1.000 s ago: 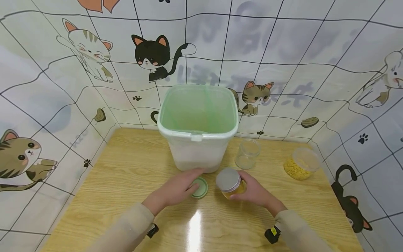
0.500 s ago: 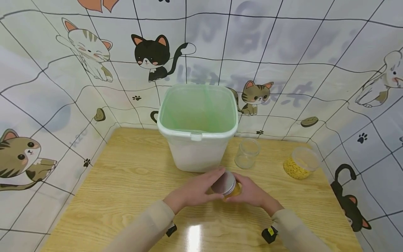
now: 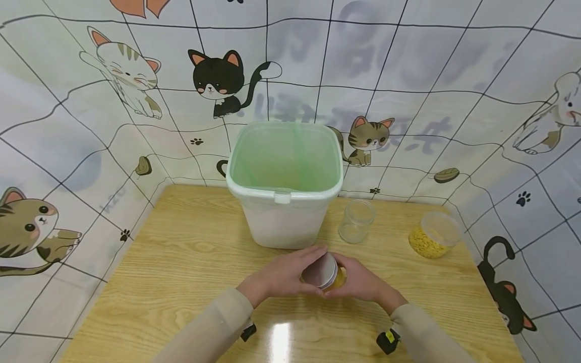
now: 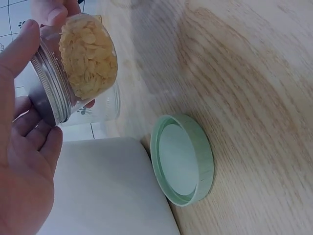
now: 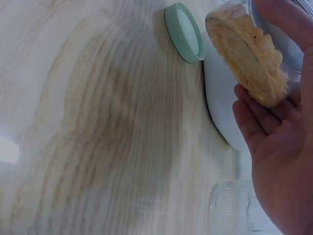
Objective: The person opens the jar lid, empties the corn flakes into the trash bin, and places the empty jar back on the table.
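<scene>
A small glass jar of yellow flakes, capped with a silver screw lid, is held tilted just above the wooden table. My left hand grips the silver lid. My right hand holds the jar's glass body. In the left wrist view the jar is clear of the table, with my left hand curled round the lid. In the right wrist view the jar's base lies in my right hand.
A white bin with a green liner stands open behind the hands. A loose green lid lies on the table by the bin. An empty glass jar and a plastic jar of yellow pieces stand to the right.
My left hand has left the green lid and moved right onto the jar's silver lid. The jar has tipped toward the left hand and shifted slightly left.
</scene>
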The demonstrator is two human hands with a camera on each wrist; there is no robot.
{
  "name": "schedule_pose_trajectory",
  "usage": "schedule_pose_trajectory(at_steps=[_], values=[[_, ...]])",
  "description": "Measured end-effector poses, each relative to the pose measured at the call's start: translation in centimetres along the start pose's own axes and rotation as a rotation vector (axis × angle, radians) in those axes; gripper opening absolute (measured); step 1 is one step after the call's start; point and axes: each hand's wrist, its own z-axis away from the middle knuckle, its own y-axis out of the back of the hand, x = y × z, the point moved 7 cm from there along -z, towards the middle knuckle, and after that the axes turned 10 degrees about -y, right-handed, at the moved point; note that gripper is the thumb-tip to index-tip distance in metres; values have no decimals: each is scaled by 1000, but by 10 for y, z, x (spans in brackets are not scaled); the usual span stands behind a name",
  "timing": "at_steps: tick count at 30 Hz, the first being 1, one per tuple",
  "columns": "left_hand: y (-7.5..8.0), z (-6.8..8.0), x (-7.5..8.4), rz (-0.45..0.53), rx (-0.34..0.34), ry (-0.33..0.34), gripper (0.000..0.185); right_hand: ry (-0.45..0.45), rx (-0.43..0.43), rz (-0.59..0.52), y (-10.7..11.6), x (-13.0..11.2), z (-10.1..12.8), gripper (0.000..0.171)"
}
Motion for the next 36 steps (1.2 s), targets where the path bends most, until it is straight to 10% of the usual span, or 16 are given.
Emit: schedule_pose_trajectory(at_steps=[21,36], values=[[-1,3,10,-292,147,-109,89,14,20,-19,-5,3,3,88],[1,3,3,-119,250,163,93,34,219,63,-1,0,1,85]])
